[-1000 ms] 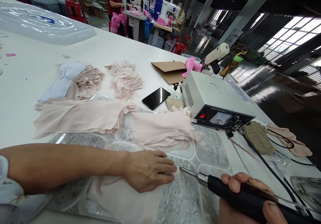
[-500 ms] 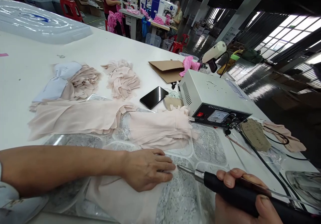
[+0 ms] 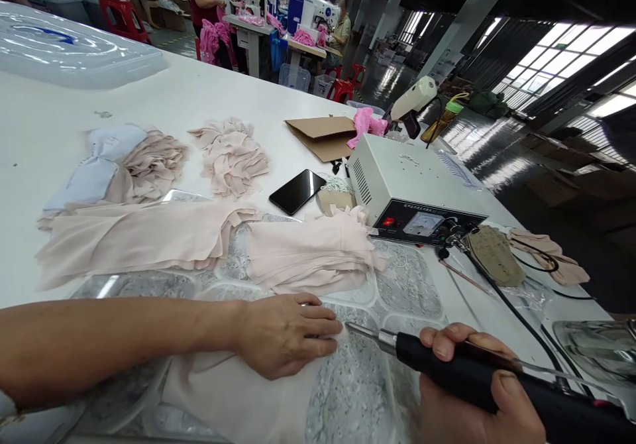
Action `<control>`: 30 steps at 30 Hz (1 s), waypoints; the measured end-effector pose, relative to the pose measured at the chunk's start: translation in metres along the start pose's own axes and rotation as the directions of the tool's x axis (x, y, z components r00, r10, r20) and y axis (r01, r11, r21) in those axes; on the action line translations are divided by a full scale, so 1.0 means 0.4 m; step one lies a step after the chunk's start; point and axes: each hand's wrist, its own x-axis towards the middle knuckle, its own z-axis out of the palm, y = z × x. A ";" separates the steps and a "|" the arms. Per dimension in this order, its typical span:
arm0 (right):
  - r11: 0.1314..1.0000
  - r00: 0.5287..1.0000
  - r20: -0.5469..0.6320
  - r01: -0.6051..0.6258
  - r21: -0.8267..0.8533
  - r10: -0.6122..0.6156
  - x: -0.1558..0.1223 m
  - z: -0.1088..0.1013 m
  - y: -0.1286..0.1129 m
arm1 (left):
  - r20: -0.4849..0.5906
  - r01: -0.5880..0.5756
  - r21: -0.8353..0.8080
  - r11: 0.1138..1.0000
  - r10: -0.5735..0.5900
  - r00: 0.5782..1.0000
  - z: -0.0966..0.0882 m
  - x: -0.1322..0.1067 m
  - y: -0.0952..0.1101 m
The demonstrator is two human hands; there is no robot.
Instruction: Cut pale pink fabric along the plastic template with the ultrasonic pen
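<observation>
My left hand (image 3: 285, 338) lies flat with fingers stretched out, pressing on a pale pink fabric piece (image 3: 238, 397) over a grey marbled board (image 3: 355, 391). In my right hand (image 3: 477, 391) is a black-handled ultrasonic cutter (image 3: 447, 368), fingers wrapped round its handle. The cutter's pointed metal tip is close beside my left fingertips, at the fabric's edge; I cannot tell whether it touches. A thin metal strip runs along the handle. Beyond my hands lie two stacks of pale pink fabric, a left stack (image 3: 144, 235) and a right stack (image 3: 308, 248).
A grey control box (image 3: 412, 179) with a dial stands right, its cable (image 3: 517, 318) running toward the cutter. A phone (image 3: 297, 192), folded cardboard (image 3: 322, 136) and fabric bundles (image 3: 233, 159) lie behind. A clear plastic lid (image 3: 74, 46) is far left. People sit and stand by sewing machines (image 3: 315, 13).
The whole view has shifted slightly, so things appear a little further left. My left hand stays flat on the fabric, and the cutter tip remains close by its fingertips.
</observation>
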 end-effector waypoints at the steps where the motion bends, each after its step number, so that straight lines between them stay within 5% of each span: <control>1: 1.000 1.000 0.007 0.003 0.003 -0.003 0.000 0.000 0.000 | 0.012 0.002 0.000 1.000 -0.002 1.000 -0.001 0.001 0.000; 23: 0.999 0.999 0.047 0.019 -0.026 -0.018 -0.002 0.012 -0.009 | 0.075 0.000 0.031 1.000 -0.002 0.997 -0.003 0.002 -0.001; 30: 1.000 1.000 -0.019 -0.006 -0.010 0.006 -0.002 0.001 -0.011 | 0.058 -0.008 0.031 0.999 0.006 0.998 -0.003 0.000 0.000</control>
